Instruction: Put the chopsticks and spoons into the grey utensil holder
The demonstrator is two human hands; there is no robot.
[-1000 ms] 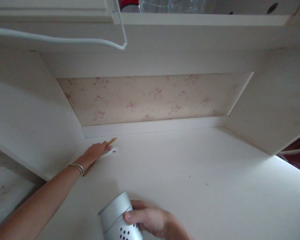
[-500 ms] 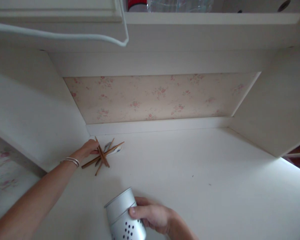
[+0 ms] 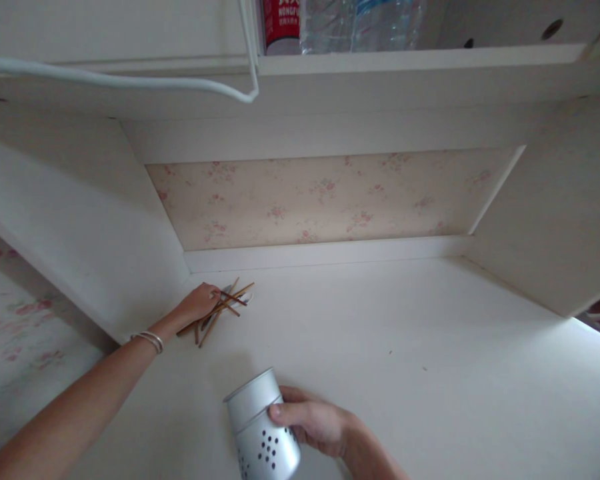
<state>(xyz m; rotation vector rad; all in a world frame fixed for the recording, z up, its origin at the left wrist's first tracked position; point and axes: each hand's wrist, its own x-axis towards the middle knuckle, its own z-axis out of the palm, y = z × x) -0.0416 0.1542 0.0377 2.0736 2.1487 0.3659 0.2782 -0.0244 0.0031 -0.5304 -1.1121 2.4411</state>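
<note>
My left hand (image 3: 203,303) is closed around a chopstick or two at the left rear of the white desk surface (image 3: 360,320). Crossed wooden chopsticks (image 3: 211,328) lie loosely beneath and beside it. Partly covered by them is a spoon (image 3: 247,298) with a pale bowl. In the foreground, a silver metal utensil holder (image 3: 257,417) with punched round holes is tilted, its rim toward the upper left. My right hand (image 3: 317,421) grips the holder from its right side, thumb across the front. The inside of the holder is out of sight.
Side panels (image 3: 540,233) rise left and right, and floral wallpaper (image 3: 325,200) covers the back. Overhead, a shelf edge (image 3: 420,63) carries plastic bottles (image 3: 360,27) and a red can (image 3: 282,20). A white cable (image 3: 130,81) hangs across the upper left.
My left hand has moved right over the pile, and the chopsticks under it have shifted and turned. The view has tilted slightly upward; the right hand still grips the holder.
</note>
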